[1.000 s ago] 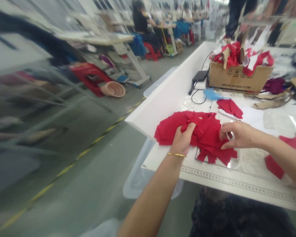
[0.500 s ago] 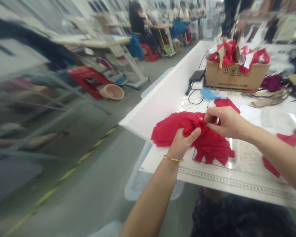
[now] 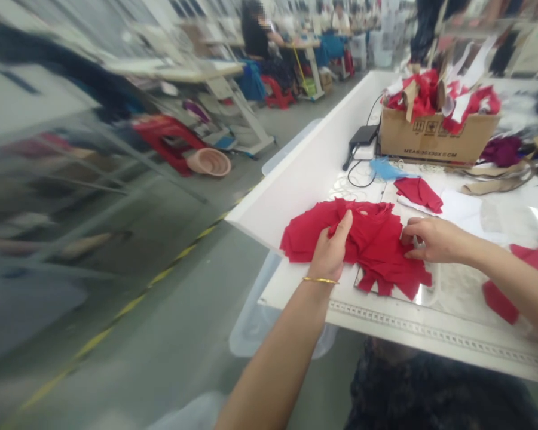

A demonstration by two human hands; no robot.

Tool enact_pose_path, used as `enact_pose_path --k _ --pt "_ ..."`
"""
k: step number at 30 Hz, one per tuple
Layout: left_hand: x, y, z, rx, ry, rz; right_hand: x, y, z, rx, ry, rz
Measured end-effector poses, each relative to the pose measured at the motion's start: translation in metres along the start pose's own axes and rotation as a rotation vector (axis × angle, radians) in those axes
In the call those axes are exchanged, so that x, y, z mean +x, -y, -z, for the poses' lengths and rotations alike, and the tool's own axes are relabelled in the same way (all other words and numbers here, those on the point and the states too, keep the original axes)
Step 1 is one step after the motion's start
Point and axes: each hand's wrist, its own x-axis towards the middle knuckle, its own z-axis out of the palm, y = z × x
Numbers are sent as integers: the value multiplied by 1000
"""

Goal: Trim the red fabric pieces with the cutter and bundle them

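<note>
A pile of red fabric pieces (image 3: 372, 242) lies near the front left corner of a white table (image 3: 314, 173). My left hand (image 3: 332, 251), with a gold bangle on the wrist, rests on the pile's left part with its fingers stretched out on the cloth. My right hand (image 3: 433, 239) lies on the pile's right edge with the fingers curled and pinched on the red fabric.
A cardboard box (image 3: 437, 140) full of red and white scraps stands at the back. A black adapter (image 3: 362, 136) with a cable, a blue scrap (image 3: 385, 170) and another red piece (image 3: 419, 192) lie nearby. A clear plastic bin (image 3: 255, 322) sits under the table's corner. People work at tables far behind.
My right hand has come down from the bunched top of the pile to its right edge. The bunch under my left hand has been laid flat.
</note>
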Motion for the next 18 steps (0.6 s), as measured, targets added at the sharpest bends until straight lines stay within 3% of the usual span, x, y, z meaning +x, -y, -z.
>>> enact_pose_path --k 3,7,10,15,18 --pt "0 -1 -1 2 32 2 0 -5 -1 38 -20 -23" --pt "0 0 1 12 63 -30 0 2 11 152 -237 5" --pt "-2 1 3 116 64 -68 3 19 22 196 -358 102" --pt "-7 -3 2 362 315 -272 16 56 26 97 -366 285" --pt "-7 -3 1 350 201 -268 19 62 21 121 -374 369"
